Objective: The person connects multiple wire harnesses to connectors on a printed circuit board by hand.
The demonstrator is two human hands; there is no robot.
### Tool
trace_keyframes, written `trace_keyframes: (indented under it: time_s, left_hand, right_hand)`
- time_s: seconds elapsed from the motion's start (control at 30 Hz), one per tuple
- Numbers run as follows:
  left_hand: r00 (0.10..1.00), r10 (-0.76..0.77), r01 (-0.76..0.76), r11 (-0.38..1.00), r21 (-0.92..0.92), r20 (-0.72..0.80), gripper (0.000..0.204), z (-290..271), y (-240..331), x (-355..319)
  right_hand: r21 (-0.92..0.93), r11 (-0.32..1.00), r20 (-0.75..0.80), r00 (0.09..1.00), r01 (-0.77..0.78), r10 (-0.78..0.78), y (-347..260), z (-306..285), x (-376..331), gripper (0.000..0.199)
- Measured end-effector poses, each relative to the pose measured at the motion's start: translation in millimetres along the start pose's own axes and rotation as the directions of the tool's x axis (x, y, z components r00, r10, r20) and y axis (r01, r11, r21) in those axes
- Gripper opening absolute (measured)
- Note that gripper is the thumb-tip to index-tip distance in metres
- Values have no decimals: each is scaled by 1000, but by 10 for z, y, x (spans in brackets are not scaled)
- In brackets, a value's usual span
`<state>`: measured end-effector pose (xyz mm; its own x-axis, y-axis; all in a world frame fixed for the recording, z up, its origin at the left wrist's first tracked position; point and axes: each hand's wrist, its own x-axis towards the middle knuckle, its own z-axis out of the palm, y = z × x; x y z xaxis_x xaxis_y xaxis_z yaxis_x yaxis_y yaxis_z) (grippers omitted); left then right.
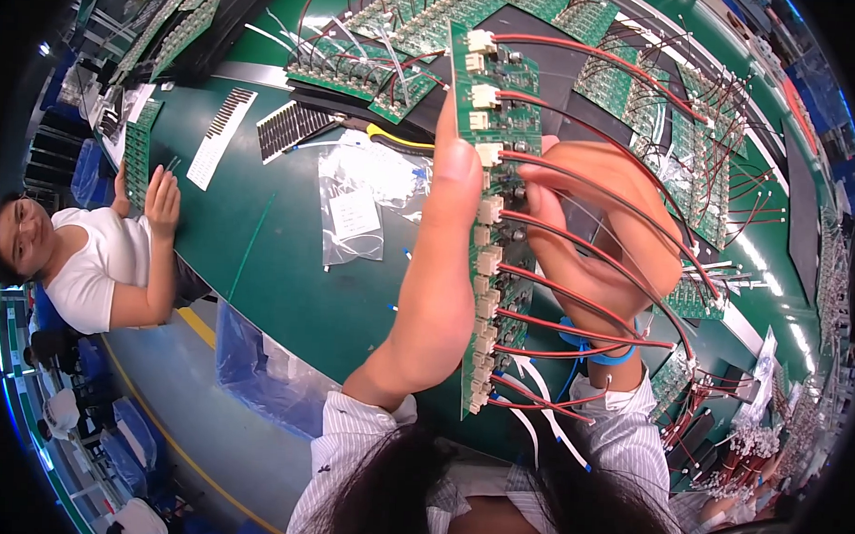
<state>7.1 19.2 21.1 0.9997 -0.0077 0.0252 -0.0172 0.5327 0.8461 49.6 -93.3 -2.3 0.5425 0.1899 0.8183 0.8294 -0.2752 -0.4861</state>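
Bright indoor light, dark fisheye rim
White glare streaks the green tabletop [292, 239] at right; straight edges bow outward; the central circuit board [505, 122] looks sharp, the lower-left background soft.

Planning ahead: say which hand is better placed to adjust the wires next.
Likely the right hand: the red-and-black wires run across it, while the left hand grips the green board.
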Motion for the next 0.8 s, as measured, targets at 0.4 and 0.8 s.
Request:
trace_keyframes:
  time_s: [0.4,0.8]
  left_hand:
    - [991,69,-61,995,-77,111,49,-54,-49,-9]
    - [991,136,-137,988,74,15,51,33,28,24]
  right_hand:
    - [59,998,-26,1000,11,-9,-36,57,-6,23]
    - [-63,993,-20,995,99,-100,60,82,-62,21]
